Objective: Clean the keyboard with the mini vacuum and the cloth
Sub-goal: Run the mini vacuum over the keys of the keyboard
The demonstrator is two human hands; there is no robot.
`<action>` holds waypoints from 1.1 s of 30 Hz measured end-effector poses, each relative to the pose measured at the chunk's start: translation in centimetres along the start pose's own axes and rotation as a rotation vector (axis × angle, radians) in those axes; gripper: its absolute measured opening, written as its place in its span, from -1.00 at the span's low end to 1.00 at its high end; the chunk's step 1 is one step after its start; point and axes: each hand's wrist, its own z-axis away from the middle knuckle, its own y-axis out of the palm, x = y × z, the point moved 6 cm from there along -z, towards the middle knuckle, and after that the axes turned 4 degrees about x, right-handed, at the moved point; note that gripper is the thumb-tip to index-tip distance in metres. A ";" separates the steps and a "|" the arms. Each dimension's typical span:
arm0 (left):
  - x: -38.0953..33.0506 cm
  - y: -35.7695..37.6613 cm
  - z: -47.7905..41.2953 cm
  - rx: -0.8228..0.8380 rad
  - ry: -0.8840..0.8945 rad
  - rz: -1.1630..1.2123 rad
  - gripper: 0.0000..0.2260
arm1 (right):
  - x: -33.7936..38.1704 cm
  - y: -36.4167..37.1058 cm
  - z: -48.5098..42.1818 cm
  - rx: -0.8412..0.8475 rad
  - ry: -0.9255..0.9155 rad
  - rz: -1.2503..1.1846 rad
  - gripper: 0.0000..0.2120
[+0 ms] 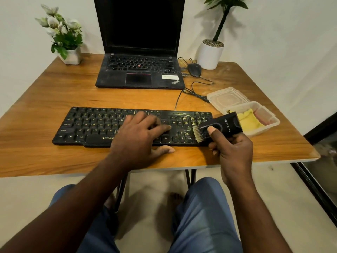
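Your keyboard point(94, 125) lies flat near the front edge of the tabletop point(45, 99), its long side running left to right, with yellowish flecks scattered over the keys at its right end. Your right hand point(235, 152) holds the mini vacuum point(225, 125) over that right end. The grip is closed round the black body, with the thumb pressed on top near the oval button. The vacuum is tilted, and its pale brush point(197, 134) points down and left and touches the keys at the number pad.

Your left hand point(138, 136) rests on the middle of the keyboard. That grip is open, the fingers spread and fairly straight over the keys, and the thumb lies on the tabletop just in front of the keyboard's front edge.

The yellow cloth point(249, 119) sits folded inside a clear plastic container point(273, 123) just right of the keyboard, partly hidden behind the vacuum. The container's lid point(228, 96) lies beside it, toward the back.

Behind the keyboard stands an open laptop point(140, 70) with a dark screen. A black mouse point(194, 69) sits to its right, with cables looping across the tabletop. A white pot with a green plant point(209, 54) stands at the back right corner, and a small pot of white flowers point(63, 33) stands at the back left.
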 end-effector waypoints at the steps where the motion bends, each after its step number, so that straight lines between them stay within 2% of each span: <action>1: -0.1 0.1 -0.1 0.018 0.028 -0.026 -0.35 | 0.5 0.5 0.1 0.017 -0.035 0.057 -0.88; 5: -0.4 0.3 -0.3 0.056 0.069 -0.076 -0.41 | 3.2 3.4 0.3 0.142 -0.279 0.491 -0.79; 9: -0.3 0.3 -0.2 0.056 0.025 -0.067 -0.34 | 5.1 5.9 0.2 0.225 -0.418 0.808 -0.68; 12: -0.3 0.3 -0.3 0.044 0.021 -0.072 -0.34 | 5.5 7.4 -0.4 0.309 -0.402 0.878 -0.62; 15: -0.1 0.4 -0.2 0.060 0.010 -0.067 -0.34 | 6.0 7.2 -2.0 0.203 -0.350 1.014 -0.58; 17: -0.1 0.5 -0.3 0.065 0.010 -0.066 -0.35 | 6.3 6.5 -2.6 0.132 -0.329 1.032 -0.59; 21: -0.1 0.4 -0.3 0.055 0.003 -0.064 -0.36 | 5.4 7.7 -1.6 0.402 -0.245 0.866 -0.56; 22: -0.1 0.5 -0.3 0.054 0.002 -0.065 -0.37 | 5.4 8.0 -1.6 0.401 -0.264 0.905 -0.56; 26: -0.1 0.4 -0.2 0.039 0.010 -0.049 -0.39 | 6.4 7.1 -3.2 0.197 -0.328 1.042 -0.61; 27: -0.1 0.4 -0.2 0.041 0.007 -0.052 -0.40 | 6.4 7.0 -3.2 0.227 -0.323 0.985 -0.60; 29: -0.1 0.5 -0.3 0.051 -0.007 -0.064 -0.39 | 6.0 7.5 -2.7 0.399 -0.294 0.868 -0.59; 31: -0.1 0.6 -0.3 0.063 -0.017 -0.064 -0.38 | 5.4 8.1 -2.0 0.531 -0.281 0.870 -0.56; 33: -0.1 0.6 -0.3 0.053 -0.012 -0.056 -0.39 | 5.5 8.1 -2.7 0.436 -0.329 0.981 -0.59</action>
